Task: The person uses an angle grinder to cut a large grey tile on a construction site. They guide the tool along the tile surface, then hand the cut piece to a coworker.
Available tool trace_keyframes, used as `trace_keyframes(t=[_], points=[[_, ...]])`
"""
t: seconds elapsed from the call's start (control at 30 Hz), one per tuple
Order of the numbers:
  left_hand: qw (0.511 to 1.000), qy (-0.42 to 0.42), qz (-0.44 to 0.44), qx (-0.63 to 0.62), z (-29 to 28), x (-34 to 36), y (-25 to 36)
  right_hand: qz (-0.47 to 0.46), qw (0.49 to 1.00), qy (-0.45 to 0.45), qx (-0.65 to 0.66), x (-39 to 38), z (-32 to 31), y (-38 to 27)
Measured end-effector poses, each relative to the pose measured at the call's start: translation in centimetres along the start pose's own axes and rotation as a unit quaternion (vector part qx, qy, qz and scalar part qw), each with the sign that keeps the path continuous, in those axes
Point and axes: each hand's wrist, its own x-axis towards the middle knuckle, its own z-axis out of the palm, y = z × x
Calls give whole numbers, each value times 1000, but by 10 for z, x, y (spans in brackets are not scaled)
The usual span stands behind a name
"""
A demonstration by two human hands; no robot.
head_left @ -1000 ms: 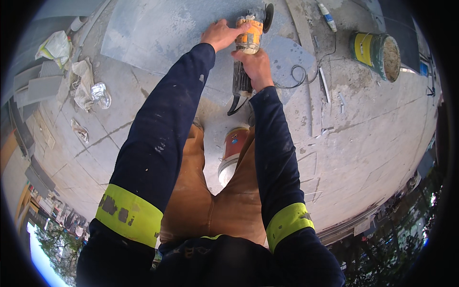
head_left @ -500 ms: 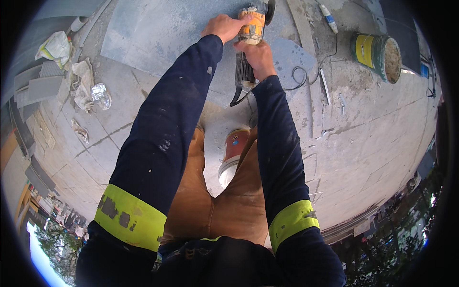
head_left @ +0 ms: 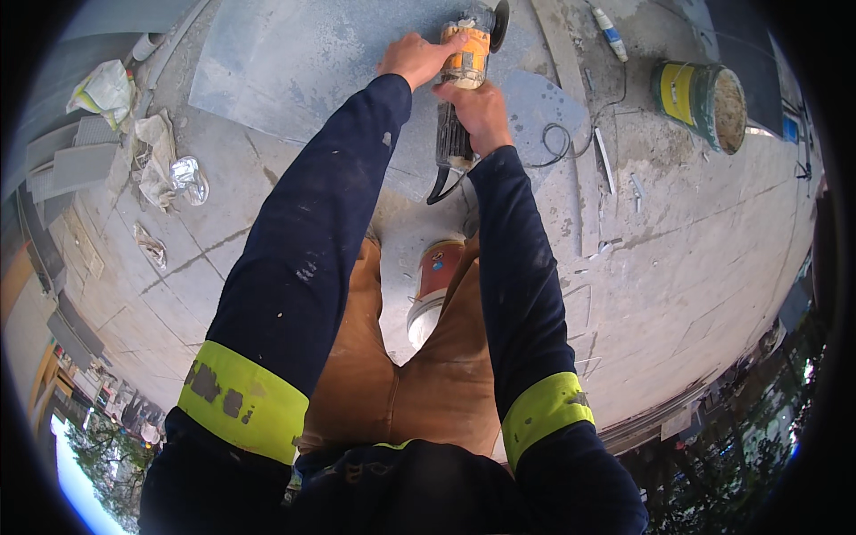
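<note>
Gripping an orange-and-black angle grinder (head_left: 464,76) with both hands over a grey stone slab (head_left: 294,71) on the floor: left hand (head_left: 415,58) fingers closed on the head, right hand (head_left: 477,111) wrapped round the ribbed rear body. Looks heavy, rigid; best held by body and head, away from the disc. Green-yellow bucket (head_left: 700,102) well right holds pale powdery stuff.

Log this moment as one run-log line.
left hand: on angle grinder top | right hand: gripping its body | disc at grey slab | bucket apart, right
</note>
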Motion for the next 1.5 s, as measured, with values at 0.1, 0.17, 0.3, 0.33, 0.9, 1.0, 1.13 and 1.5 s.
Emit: trace_keyframes(t=[0.1, 0.17, 0.3, 0.33, 0.9, 1.0, 1.13, 1.5], points=[[1000, 3, 19, 2, 4, -7, -7, 14, 1000, 11, 2, -8, 0, 11], [1000, 10, 29, 3, 10, -9, -14, 12, 999, -8, 37, -14, -1, 17], [999, 23, 36, 13, 13, -10, -23, 4, 1000, -1, 14, -21, 2, 16], [999, 25, 37, 18, 13, -10, -21, 2, 1000, 0, 7, -17, 1, 16], [998, 32, -29, 43, 4, 16, 12, -14, 999, -16, 31, 22, -1, -3], [999, 14, -17, 27, 3, 9, 5, -7, 1000, -9, 29, 9, 0, -5], [1000, 26, 5, 3, 6, -4, -5, -10, 1000, 4, 18, -6, 1, 5], [1000, 9, 23, 12, 14, -18, -20, 15, 1000, 14, -8, -24, 3, 16]])
